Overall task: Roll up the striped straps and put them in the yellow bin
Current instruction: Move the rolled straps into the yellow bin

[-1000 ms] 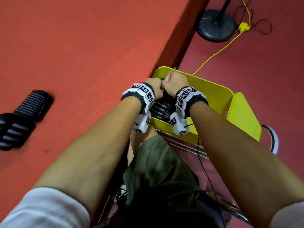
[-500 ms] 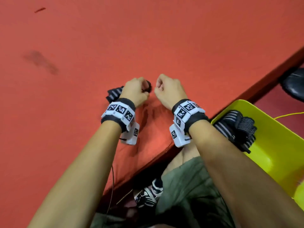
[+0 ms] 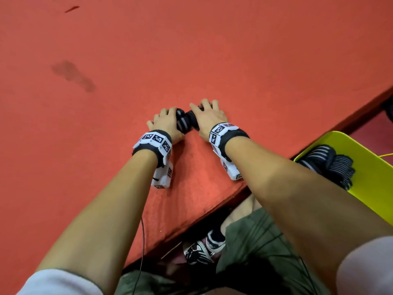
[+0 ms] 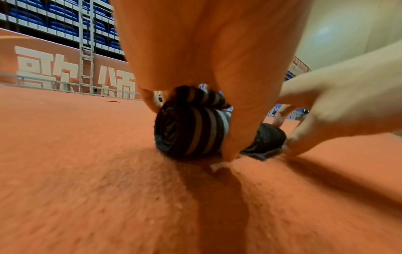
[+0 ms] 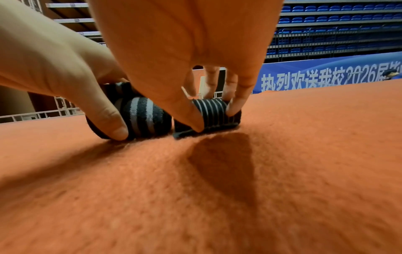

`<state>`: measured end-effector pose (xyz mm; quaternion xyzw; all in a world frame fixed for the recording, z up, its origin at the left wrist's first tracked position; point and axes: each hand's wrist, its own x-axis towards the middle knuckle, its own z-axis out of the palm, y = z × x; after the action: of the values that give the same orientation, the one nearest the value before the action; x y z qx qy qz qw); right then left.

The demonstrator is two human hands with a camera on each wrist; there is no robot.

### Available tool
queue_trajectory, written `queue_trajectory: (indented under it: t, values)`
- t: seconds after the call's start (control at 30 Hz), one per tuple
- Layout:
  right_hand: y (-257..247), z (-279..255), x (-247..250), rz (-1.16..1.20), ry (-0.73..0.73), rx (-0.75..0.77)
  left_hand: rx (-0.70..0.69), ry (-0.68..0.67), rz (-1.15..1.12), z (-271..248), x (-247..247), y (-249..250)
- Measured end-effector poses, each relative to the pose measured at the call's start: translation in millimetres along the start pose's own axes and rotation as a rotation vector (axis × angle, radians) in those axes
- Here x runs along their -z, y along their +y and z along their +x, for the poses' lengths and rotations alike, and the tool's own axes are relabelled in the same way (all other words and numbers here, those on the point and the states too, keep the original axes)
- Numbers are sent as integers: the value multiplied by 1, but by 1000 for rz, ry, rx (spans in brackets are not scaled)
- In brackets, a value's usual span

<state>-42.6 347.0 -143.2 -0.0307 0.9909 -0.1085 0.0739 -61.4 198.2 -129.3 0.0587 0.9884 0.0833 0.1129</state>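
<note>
Your fingers [image 5: 233, 104] are curling down over a striped strap [image 3: 185, 122] on the red bench [image 3: 234, 50], the left hand [image 3: 167, 124] holding its wide-striped rolled part and the right hand [image 3: 209, 119] pinching the finer-striped section beside it. Half a second ago your fists were closing on nothing there; now you are gripping the next piece, so rolling is resuming. Rolled straps [image 3: 327, 165] are already lying in the yellow bin [image 3: 370, 179], off the bench edge to your right. Your right forearm is crossing between.
</note>
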Motion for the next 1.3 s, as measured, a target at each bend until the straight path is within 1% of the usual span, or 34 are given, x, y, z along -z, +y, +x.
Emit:
queue_trajectory:
  t: [0.07, 0.2, 0.37, 0.5, 0.6, 0.67, 0.77, 0.87, 0.97, 1.07, 1.13, 1.23, 1.3]
  values:
    - [-2, 4, 4, -39, 12, -44, 9, 15, 18, 5, -3, 1]
    - [-5, 8, 2, -95, 4, -80, 18, 47, 42, 9, -8, 5]
    - [-1, 13, 6, -36, -69, -113, 32, 89, 43, 11, -14, 0]
    - [9, 8, 16, -46, -78, -136, 100, 50, -80, 10, -11, 7]
    - [26, -5, 25, 10, -21, -184, 131, 61, -185, 7, -12, 24]
    - [44, -20, 33, 65, 31, -230, 90, 71, -252, 6, -12, 41]
    - [80, -49, 45, 189, 86, -349, -28, 41, -309, 3, -11, 81]
    - [122, -80, 48, 373, 110, -462, -151, -12, -403, -6, -12, 138]
    - [173, -116, 39, 615, 166, -576, -271, -73, -468, -20, -24, 197]
    - [222, -157, 21, 828, 281, -713, -363, -175, -502, -35, -46, 250]
    - [249, -181, 10, 891, 323, -821, -421, -263, -500, -44, -63, 280]
    - [288, -210, -8, 934, 314, -1049, -496, -387, -440, -57, -87, 317]
    - [306, -223, -19, 953, 266, -1163, -519, -456, -355, -62, -104, 335]
